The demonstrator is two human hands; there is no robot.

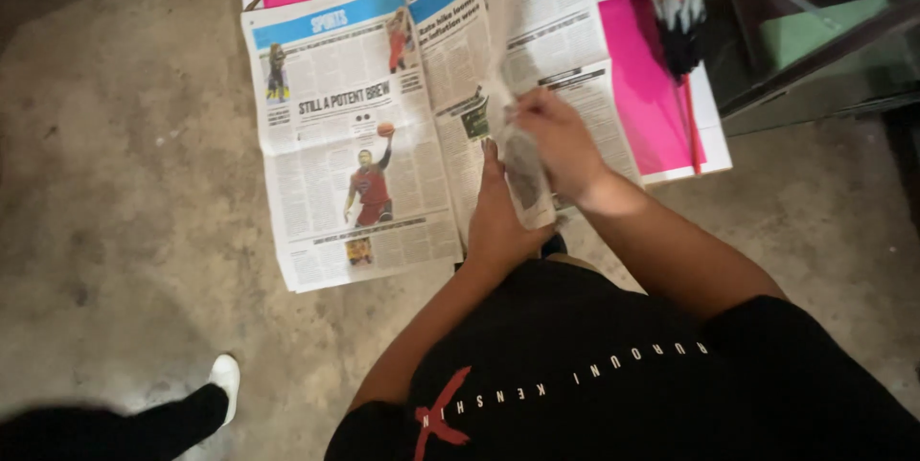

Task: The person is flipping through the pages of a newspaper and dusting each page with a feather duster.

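The left hand (pixel 498 221) is pressing flat on the open newspaper (pixel 355 135) on the concrete floor (pixel 125 231), steadying it, while the right hand (pixel 561 145) is pinching a lifted page (pixel 522 159) in a closed grip.

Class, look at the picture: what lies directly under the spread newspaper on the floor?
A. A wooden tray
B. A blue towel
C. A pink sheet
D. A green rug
C: a pink sheet shows beyond the edges of the newspaper, while both hands, left and right, work on a page.
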